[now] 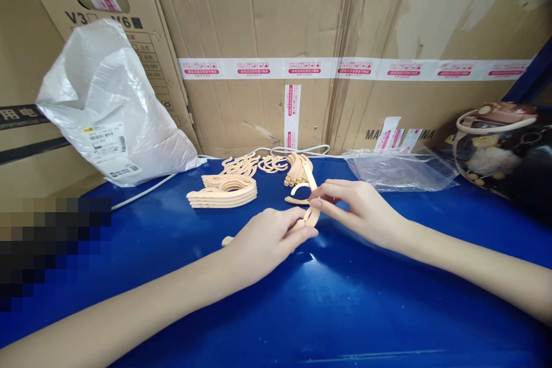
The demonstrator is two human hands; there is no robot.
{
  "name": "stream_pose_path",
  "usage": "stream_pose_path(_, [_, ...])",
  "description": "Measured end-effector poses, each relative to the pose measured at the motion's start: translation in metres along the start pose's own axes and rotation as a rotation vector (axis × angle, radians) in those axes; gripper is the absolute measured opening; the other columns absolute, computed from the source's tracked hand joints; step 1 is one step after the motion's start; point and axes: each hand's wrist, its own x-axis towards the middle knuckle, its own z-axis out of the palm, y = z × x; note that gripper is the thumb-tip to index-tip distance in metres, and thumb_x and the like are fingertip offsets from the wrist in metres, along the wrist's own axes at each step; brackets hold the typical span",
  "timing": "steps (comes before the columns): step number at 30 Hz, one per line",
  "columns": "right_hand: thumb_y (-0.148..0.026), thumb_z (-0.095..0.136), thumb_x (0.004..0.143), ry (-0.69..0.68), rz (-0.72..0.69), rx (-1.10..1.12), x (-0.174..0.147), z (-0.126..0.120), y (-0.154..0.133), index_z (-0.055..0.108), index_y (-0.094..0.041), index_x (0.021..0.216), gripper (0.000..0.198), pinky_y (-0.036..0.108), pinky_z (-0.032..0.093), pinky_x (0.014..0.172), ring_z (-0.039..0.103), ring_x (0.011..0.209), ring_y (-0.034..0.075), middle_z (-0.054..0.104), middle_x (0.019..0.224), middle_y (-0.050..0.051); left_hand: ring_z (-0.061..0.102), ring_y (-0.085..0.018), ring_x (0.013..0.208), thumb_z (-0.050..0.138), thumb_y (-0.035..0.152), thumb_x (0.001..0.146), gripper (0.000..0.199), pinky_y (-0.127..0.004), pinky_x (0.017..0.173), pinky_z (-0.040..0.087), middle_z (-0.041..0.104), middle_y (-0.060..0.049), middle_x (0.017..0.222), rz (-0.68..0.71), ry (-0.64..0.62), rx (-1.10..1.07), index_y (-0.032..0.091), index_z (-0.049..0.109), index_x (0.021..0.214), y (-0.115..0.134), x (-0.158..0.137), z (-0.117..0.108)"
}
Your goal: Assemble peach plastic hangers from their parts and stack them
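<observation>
My left hand (269, 238) is closed round a beige plastic folding-hanger piece (312, 217), whose curved end sticks out past the thumb. Most of that piece lies hidden under the hand, though a pale tip (227, 241) shows beyond its left side. Pinched in the fingers of my right hand (357, 201) is a beige hanger hook (297, 198) with its curve pointing left. A straight beige strip (309, 175) rises at the same fingertips; whether it belongs to the hook I cannot tell. Both hands meet at the joint between the pieces, above the blue table.
Behind the hands lie a neat stack of hanger arms (222, 198), loose hooks (241, 164) and another pile of arms (295, 168). A white plastic bag (116, 103) stands left; a clear bag (401, 171) and a filled see-through bag (491, 149) lie right. Cardboard (259, 17) walls the back.
</observation>
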Motion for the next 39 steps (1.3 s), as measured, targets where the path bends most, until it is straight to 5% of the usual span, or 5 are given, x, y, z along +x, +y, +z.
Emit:
stream_pose_path(11, [-0.021, 0.046, 0.09, -0.078, 0.166, -0.169, 0.007, -0.006, 0.03, 0.044, -0.021, 0.093, 0.004, 0.022, 0.034, 0.053, 0.053, 0.056, 0.012, 0.062, 0.074, -0.001, 0.051, -0.024, 0.112, 0.047, 0.034, 0.095, 0.028, -0.036, 0.095, 0.039, 0.061, -0.008, 0.117, 0.362, 0.029, 0.393, 0.021, 0.066, 0.109, -0.007, 0.019, -0.002])
stream_pose_path(17, [-0.016, 0.046, 0.087, -0.118, 0.237, -0.456, 0.006, -0.016, 0.035, 0.048, -0.02, 0.095, 0.009, 0.023, 0.027, 0.051, 0.057, 0.061, 0.015, 0.065, 0.077, 0.002, 0.023, -0.031, 0.142, 0.037, 0.065, 0.09, 0.076, -0.048, 0.115, 0.021, 0.029, -0.012, 0.154, 0.206, -0.132, 0.345, 0.015, 0.029, 0.148, -0.017, 0.022, -0.004])
stream_pose_path(23, [-0.017, 0.045, 0.088, -0.199, 0.301, -0.559, 0.008, -0.016, 0.036, 0.051, -0.021, 0.092, 0.009, 0.024, 0.022, 0.049, 0.054, 0.057, 0.016, 0.061, 0.067, 0.001, 0.031, -0.029, 0.14, 0.037, 0.061, 0.092, 0.07, -0.046, 0.112, 0.031, 0.03, -0.007, 0.154, 0.1, -0.166, 0.377, 0.023, 0.025, 0.15, -0.014, -0.022, -0.024])
stream_pose_path(30, [-0.014, 0.047, 0.088, -0.175, 0.22, -0.352, 0.01, 0.0, 0.037, 0.05, -0.02, 0.084, 0.008, 0.023, 0.028, 0.051, 0.051, 0.055, 0.012, 0.06, 0.069, -0.001, 0.054, -0.03, 0.123, 0.041, 0.05, 0.095, 0.053, -0.044, 0.097, 0.049, 0.053, -0.006, 0.139, 0.064, 0.034, 0.652, 0.025, 0.042, 0.141, -0.022, -0.079, -0.026])
stream_pose_path(39, [-0.026, 0.049, 0.094, -0.064, -0.02, -0.393, 0.009, 0.007, 0.034, 0.059, -0.016, 0.088, 0.015, 0.029, 0.043, 0.07, 0.055, 0.084, 0.02, 0.06, 0.088, 0.007, 0.061, -0.03, 0.103, 0.045, 0.034, 0.094, 0.028, -0.042, 0.082, 0.051, 0.064, -0.012, 0.113, -0.035, 0.059, 0.718, 0.017, 0.062, 0.109, -0.018, -0.043, -0.038])
